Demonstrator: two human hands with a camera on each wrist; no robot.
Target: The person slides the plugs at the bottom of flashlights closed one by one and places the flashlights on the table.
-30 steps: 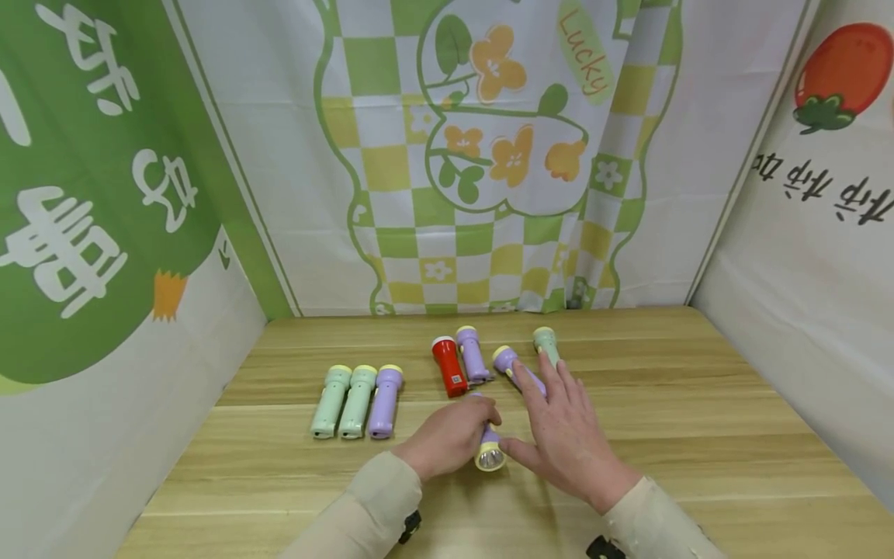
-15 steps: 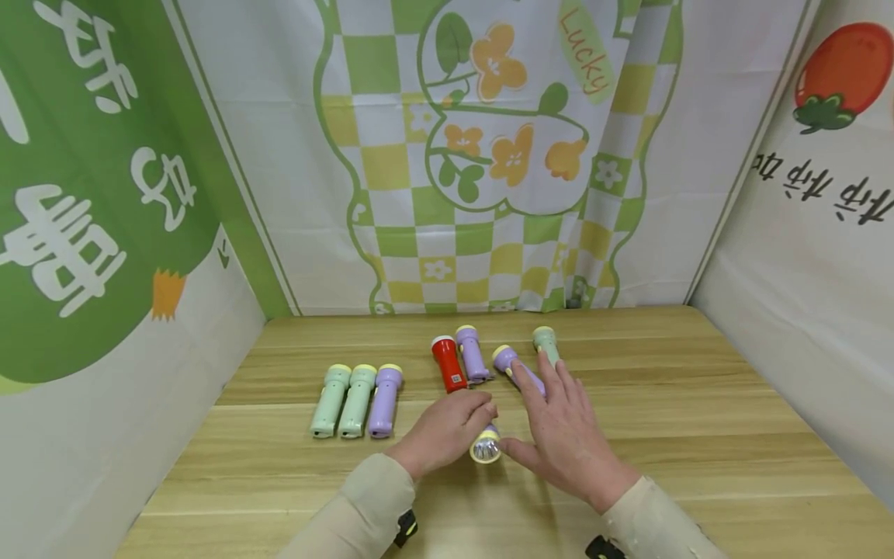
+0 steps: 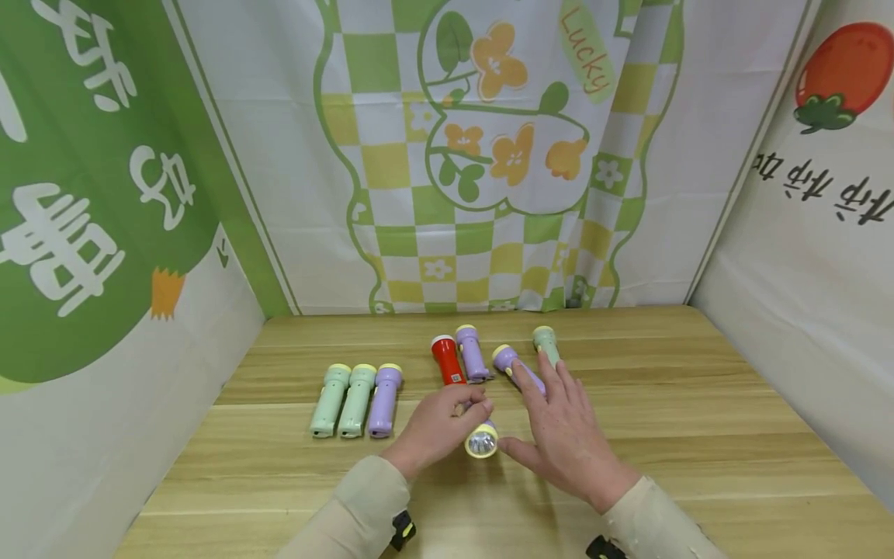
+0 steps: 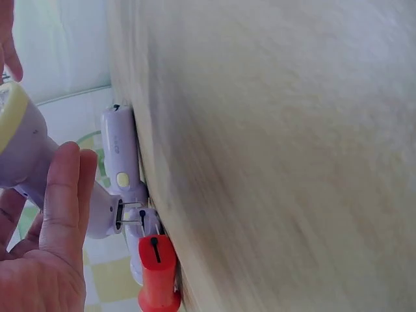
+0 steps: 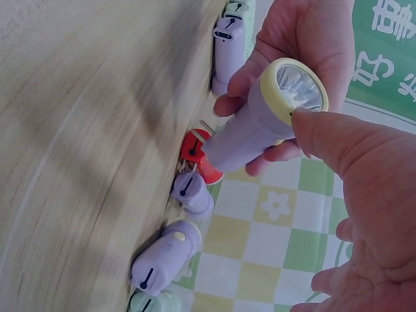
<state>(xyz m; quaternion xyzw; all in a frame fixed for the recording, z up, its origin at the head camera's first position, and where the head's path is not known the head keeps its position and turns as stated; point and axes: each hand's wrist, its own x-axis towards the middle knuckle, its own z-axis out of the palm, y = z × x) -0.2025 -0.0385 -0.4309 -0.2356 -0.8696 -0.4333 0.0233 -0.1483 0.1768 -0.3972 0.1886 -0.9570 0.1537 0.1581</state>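
Note:
My left hand (image 3: 434, 428) holds a purple flashlight (image 3: 481, 442) with a pale yellow rim, its lens facing me. Two metal prongs stick out of its tail in the left wrist view, where the fingers (image 4: 62, 195) wrap its body. In the right wrist view the held flashlight (image 5: 240, 136) is tilted above the table. My right hand (image 3: 569, 442) is spread, its thumb at the yellow rim; whether it presses there I cannot tell. Its fingers appear over another purple flashlight (image 3: 504, 359) and a mint green flashlight (image 3: 545, 341), partly covering both.
A red flashlight (image 3: 447, 359) and a purple flashlight (image 3: 471, 353) lie just beyond my left hand. On the left, two mint green flashlights (image 3: 358, 404) and a purple flashlight (image 3: 384, 402) lie side by side on the wooden table (image 3: 663, 404). Printed curtains (image 3: 300, 194) stand behind.
My left hand has moved slightly left and away from me with the flashlight, whose lens now tilts up more toward me. The right hand stays in place.

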